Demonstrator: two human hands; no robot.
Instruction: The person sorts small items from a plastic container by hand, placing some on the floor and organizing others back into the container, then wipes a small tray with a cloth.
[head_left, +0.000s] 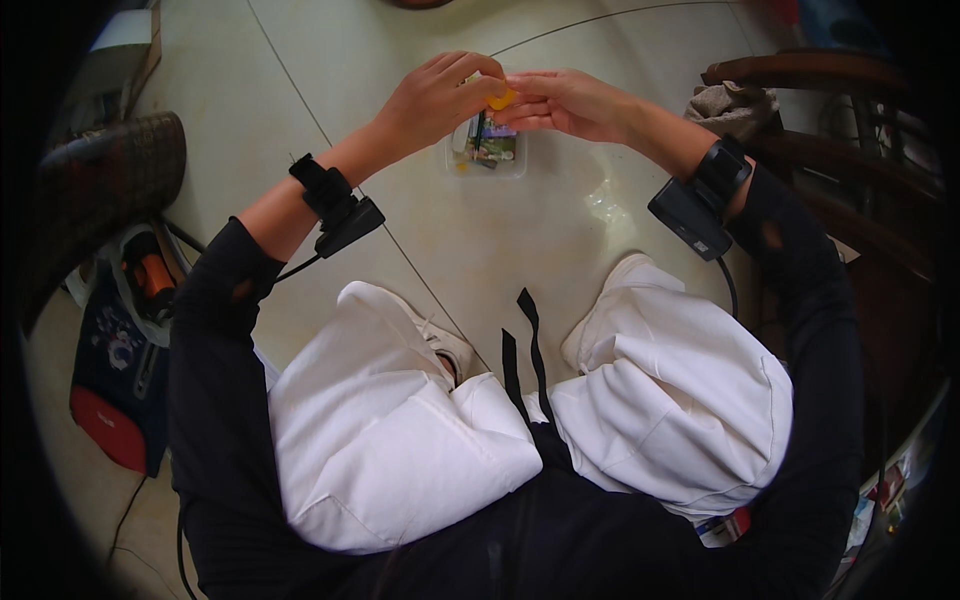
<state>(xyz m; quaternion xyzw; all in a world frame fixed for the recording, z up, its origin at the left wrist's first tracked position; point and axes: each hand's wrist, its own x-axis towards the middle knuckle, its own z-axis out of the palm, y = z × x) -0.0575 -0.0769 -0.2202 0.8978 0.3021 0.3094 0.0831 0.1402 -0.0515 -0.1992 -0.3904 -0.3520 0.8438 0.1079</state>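
In front of me my left hand (456, 94) pinches a small yellow object (501, 98) between thumb and fingers. What exactly it is stays unclear, as fingers cover part of it. My right hand (551, 101) meets it from the other side, thumb and fingertips close against the yellow object. Whether the right fingers grip it too cannot be made out. Below both hands a clear plastic container (523, 166) rests on the tiled floor. Inside are pens or similar sticks (478, 133), printed cards or packets (501, 150) and other small items, partly hidden by the hands.
Dark wooden furniture (810, 71) stands at the right with a grey cloth (731, 109) on it. On the left are a dark blue and red bag (112, 390), an orange and black object (150, 274) in a plastic bag, and a dark furniture part (150, 161). Cables run from both wrist devices (349, 225).
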